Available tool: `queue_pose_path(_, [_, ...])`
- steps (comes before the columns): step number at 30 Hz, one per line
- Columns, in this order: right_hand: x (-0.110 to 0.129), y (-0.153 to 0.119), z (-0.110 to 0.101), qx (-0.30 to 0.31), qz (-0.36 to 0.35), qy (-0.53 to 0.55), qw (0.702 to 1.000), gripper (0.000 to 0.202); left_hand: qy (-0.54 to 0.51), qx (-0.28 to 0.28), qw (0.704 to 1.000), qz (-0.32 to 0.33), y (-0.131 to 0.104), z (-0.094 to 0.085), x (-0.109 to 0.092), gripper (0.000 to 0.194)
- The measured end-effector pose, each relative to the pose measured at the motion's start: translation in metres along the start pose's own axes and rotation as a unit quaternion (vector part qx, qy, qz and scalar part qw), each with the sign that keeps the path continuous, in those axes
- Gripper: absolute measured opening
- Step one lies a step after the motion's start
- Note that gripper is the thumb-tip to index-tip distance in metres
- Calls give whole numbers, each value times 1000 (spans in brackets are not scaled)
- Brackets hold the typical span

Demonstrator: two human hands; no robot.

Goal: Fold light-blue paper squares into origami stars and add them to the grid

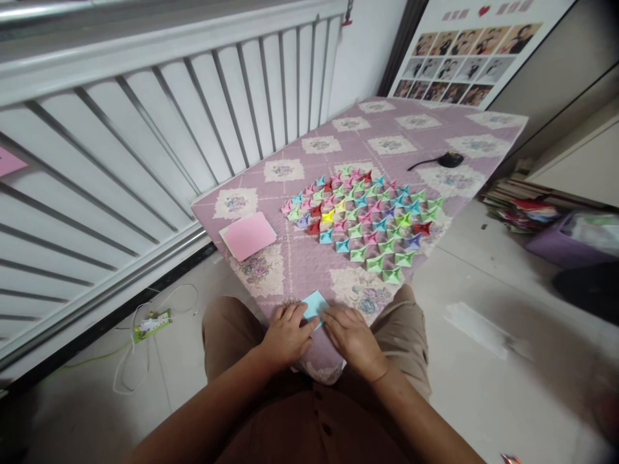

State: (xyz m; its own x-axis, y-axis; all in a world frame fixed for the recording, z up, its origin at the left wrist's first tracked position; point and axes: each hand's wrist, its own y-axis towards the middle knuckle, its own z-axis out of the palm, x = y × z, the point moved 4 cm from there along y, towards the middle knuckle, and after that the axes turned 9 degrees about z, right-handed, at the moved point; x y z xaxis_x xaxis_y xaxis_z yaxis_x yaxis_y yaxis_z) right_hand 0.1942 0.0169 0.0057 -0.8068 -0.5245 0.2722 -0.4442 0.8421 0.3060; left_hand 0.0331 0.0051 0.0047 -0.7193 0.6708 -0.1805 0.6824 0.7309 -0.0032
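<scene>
A light blue square of paper [315,305] lies at the near corner of the table, turned like a diamond. My left hand [289,335] rests on its left side, fingers lying flat and partly over the paper. On its right edge, the fingertips of my right hand [352,338] press down, fingers extended side by side. Beyond them stand rows of small folded paper shapes [367,219] in green, blue, pink, red, yellow and purple. To the left sits a stack of paper squares [249,236] with pink on top.
A patterned purple cloth [309,264] covers the table. A black object with a cord [449,159] lies at its far right. A white radiator [193,122] runs along the left edge. A power strip [152,325] is on the floor.
</scene>
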Motion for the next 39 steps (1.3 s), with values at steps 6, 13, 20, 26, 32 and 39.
queue_pose_path(6, [18,-7,10,-1,16,17,1000,33,-4,1,1000,3,-1,4,2,43])
queue_pose_path(13, [3,-20,6,16,46,14,999,35,-24,16,999,22,-4,5,7,50])
queue_pose_path(20, [-17,-25,-7,-11,95,3,995,28,-33,7,999,24,-5,5,8,51])
queue_pose_path(26, [-21,15,-7,19,204,88,975,11,-32,1,999,27,-6,4,8,51])
queue_pose_path(32, [-12,38,3,138,260,50,954,11,-42,5,999,25,-7,1,7,51])
queue_pose_path(39, [-17,40,1,134,299,6,945,24,-127,-33,990,-56,9,-10,20,32])
